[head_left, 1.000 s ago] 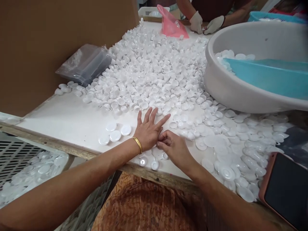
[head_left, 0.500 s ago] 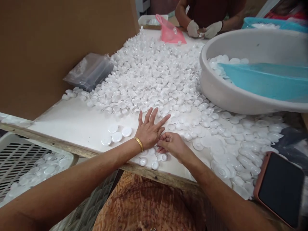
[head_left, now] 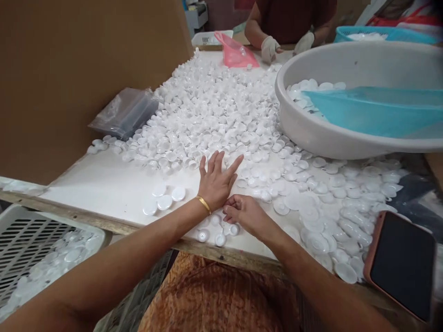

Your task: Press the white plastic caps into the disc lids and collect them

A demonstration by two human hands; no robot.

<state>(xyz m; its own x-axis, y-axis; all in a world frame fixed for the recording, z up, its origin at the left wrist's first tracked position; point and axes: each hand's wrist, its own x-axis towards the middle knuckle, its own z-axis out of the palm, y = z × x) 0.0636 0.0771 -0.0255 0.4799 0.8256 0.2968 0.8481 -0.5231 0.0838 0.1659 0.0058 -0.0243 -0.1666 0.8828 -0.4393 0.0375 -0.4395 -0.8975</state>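
White caps are lying along the table's near edge, and a pile of similar pieces is covering the far middle. Caps are looking light, stiff, slick, hardly fragile; sides seeming the best hold. Left hand is standing fingers wide apart, palm hidden. Right hand, just beside, is keeping fingertips narrowly together; cannot tell whether anything is between them. Tub is running out of view, far right.
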